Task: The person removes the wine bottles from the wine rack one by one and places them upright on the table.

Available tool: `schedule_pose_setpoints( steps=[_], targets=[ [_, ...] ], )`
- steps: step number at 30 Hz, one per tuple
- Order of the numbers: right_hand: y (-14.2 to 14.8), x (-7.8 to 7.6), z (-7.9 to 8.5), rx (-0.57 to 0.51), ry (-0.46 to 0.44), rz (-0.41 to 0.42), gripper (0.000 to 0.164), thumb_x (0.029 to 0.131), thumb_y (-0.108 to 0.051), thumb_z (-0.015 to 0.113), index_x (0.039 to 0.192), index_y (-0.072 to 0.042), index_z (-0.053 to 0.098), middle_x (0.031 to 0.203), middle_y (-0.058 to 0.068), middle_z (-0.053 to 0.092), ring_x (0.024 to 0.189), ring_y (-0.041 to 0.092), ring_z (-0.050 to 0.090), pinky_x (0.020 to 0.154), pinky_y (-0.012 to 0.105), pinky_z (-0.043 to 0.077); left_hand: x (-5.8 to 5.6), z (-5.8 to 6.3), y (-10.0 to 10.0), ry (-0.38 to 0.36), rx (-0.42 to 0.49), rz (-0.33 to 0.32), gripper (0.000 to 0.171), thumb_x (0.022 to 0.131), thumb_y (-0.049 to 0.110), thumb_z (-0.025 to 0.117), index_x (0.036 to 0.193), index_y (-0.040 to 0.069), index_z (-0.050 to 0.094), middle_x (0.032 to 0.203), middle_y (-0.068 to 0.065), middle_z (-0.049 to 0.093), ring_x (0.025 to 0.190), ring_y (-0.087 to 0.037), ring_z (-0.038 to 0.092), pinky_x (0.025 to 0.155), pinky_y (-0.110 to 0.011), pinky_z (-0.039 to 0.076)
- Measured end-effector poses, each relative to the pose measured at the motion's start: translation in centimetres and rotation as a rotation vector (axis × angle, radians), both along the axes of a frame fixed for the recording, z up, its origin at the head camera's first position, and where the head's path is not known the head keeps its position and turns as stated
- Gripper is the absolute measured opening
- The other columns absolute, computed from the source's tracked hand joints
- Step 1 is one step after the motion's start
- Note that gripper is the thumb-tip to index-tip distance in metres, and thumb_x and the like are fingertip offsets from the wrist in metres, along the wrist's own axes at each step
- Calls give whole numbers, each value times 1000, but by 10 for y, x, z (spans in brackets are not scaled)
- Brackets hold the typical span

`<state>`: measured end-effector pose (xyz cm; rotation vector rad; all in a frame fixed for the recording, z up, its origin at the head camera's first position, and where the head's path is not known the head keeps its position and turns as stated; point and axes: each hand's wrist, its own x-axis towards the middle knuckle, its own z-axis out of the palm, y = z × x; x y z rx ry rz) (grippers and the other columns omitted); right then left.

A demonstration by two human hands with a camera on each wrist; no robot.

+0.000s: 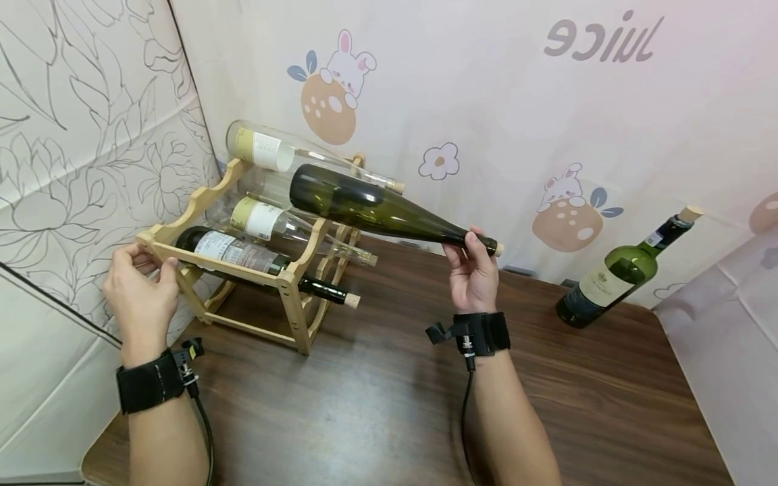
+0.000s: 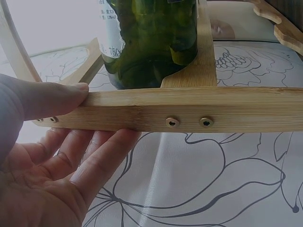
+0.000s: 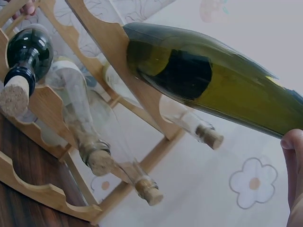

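Observation:
My right hand (image 1: 474,273) grips the neck of a green corked wine bottle (image 1: 389,212), close to its cork. The bottle slants over the far part of a wooden wine rack (image 1: 294,312), its base pointing left and higher than its neck. In the right wrist view, the green bottle (image 3: 232,90) passes in front of a rack side piece; whether they touch I cannot tell. My left hand (image 1: 142,290) holds the rack's near left corner. The left wrist view shows the thumb above the wooden rail (image 2: 251,109) and the fingers beneath it.
In the rack lie a dark green labelled bottle (image 1: 227,250) and several clear bottles, including one with a yellow-white label (image 1: 261,219) and another at the back (image 1: 267,150). A green corked bottle (image 1: 610,280) stands at the right of the brown table (image 1: 389,391), near the printed curtain.

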<state>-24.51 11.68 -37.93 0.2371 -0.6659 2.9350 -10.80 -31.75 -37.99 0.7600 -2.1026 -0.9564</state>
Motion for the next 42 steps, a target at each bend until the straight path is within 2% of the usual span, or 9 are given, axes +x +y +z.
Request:
schedule_pose_setpoints(
  steps=[8,16,24,27,30,32,37,42],
  targets=[
    [24,6,1,-23,3,-9,10,96,8,69,100,2,76,98,15,64,85,28,78,80,35,68,-1,-1,0,0,-2,-4,44,98,17,67,138,1,58,129,-13,68,84,19,45,83,-5,45],
    [47,12,8,-20,9,-18,11,97,8,66,100,3,75,98,15,64,84,29,77,78,35,68,-2,1,2,0,1,-12,44,98,16,66,138,0,58,131,-14,68,84,20,45,82,-4,44],
    [77,20,15,50,112,-35,14,98,11,63,104,5,74,100,21,74,79,30,80,78,39,68,-1,-3,1,-9,12,-6,44,98,17,67,139,1,58,131,-12,67,84,20,44,84,-4,46],
    [90,23,19,50,159,-4,17,99,14,59,106,9,74,103,26,76,81,33,81,78,40,68,-1,-5,2,2,3,0,43,98,16,67,138,1,58,128,-11,67,83,21,44,86,-5,48],
    [103,28,26,55,205,21,21,99,17,55,108,11,72,104,29,76,85,35,81,78,41,68,-2,-4,2,18,-5,1,42,98,16,67,136,1,59,123,-6,66,83,21,44,87,-6,48],
    [111,31,32,50,222,29,21,99,19,53,109,13,71,104,31,76,88,37,80,77,43,68,-2,-4,3,27,-6,1,41,97,15,68,135,1,59,118,2,64,83,22,45,87,-5,47],
    [126,40,50,117,230,-20,21,97,22,52,109,16,68,104,34,75,92,40,80,77,46,66,-2,-2,2,52,0,7,40,96,14,68,134,2,61,107,21,53,82,22,46,83,-3,45],
    [138,42,67,204,239,-58,23,96,25,51,111,20,66,106,33,75,94,40,79,77,47,65,-1,-1,0,44,10,14,41,97,16,68,135,4,60,104,25,49,82,23,47,85,-3,48]
  ],
)
